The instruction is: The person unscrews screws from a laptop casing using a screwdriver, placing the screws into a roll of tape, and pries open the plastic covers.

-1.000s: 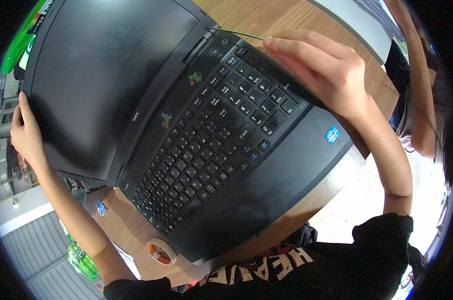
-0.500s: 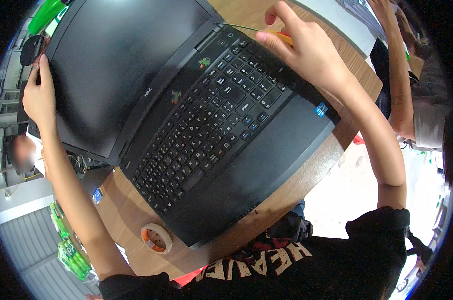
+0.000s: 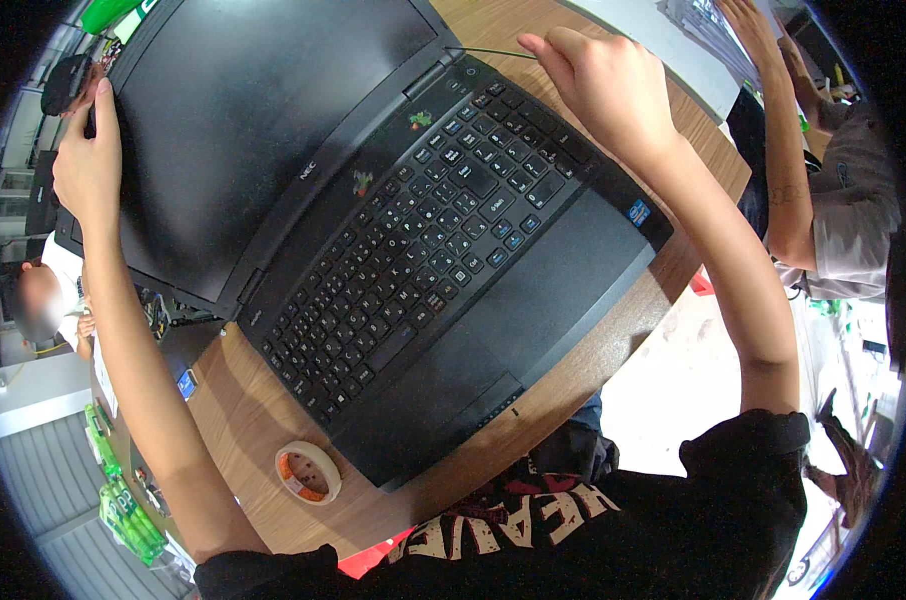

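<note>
A black laptop (image 3: 513, 310) lies opened on the wooden table, turned at a slant, its dark screen (image 3: 263, 110) up on the left. My left hand (image 3: 88, 175) grips the outer left edge of that screen, thumb pointing up along the frame. My right hand (image 3: 613, 100) is closed in a fist beyond the keyboard's far right corner. From it a screwdriver (image 3: 491, 51) reaches left, only its thin shaft showing; the handle is hidden in my fingers. The shaft's tip meets the screen frame's lower corner by the right hinge.
A tape roll (image 3: 330, 468) with small dark bits inside its ring lies near the laptop's front left corner. Left of it is a small blue item (image 3: 187, 384). One person (image 3: 853, 200) is at the right, another (image 3: 68, 265) at the left. The wooden table's (image 3: 708, 150) edge runs along the right.
My right hand has turned and closed around the screwdriver's handle, which showed yellow and red before. The view has shifted slightly; my left hand keeps its hold on the screen.
</note>
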{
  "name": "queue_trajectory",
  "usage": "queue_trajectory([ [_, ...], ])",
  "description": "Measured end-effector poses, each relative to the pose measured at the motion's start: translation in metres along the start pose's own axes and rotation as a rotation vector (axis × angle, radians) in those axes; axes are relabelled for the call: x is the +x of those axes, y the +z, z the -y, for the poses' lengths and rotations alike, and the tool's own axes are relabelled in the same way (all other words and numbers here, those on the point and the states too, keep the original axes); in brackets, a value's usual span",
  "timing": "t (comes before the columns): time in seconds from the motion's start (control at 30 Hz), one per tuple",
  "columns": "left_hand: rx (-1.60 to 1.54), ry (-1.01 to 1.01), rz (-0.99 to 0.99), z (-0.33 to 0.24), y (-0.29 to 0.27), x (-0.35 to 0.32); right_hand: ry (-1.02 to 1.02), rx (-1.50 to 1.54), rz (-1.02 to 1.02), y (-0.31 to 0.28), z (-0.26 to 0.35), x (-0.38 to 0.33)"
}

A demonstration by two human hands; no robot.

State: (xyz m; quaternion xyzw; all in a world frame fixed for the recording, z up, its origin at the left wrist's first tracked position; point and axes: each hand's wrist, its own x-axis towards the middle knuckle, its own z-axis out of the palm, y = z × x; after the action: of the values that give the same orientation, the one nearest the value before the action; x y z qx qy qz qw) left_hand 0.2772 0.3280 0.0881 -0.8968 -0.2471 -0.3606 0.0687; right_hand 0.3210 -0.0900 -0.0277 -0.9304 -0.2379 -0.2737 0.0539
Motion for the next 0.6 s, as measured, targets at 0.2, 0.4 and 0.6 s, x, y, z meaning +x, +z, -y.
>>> queue_trajectory([
  [0.2,0.02,-0.001,-0.014,0.01,-0.003,0.0,-0.005,0.572,0.163,-0.026,0.012,0.01],
  [0.4,0.026,0.02,-0.023,0.014,0.006,0.002,-0.033,0.604,0.147,-0.028,0.018,0.009],
  [0.6,-0.144,0.434,-0.26,0.038,0.0,0.007,0.205,0.809,0.464,-0.051,0.017,0.024],
])
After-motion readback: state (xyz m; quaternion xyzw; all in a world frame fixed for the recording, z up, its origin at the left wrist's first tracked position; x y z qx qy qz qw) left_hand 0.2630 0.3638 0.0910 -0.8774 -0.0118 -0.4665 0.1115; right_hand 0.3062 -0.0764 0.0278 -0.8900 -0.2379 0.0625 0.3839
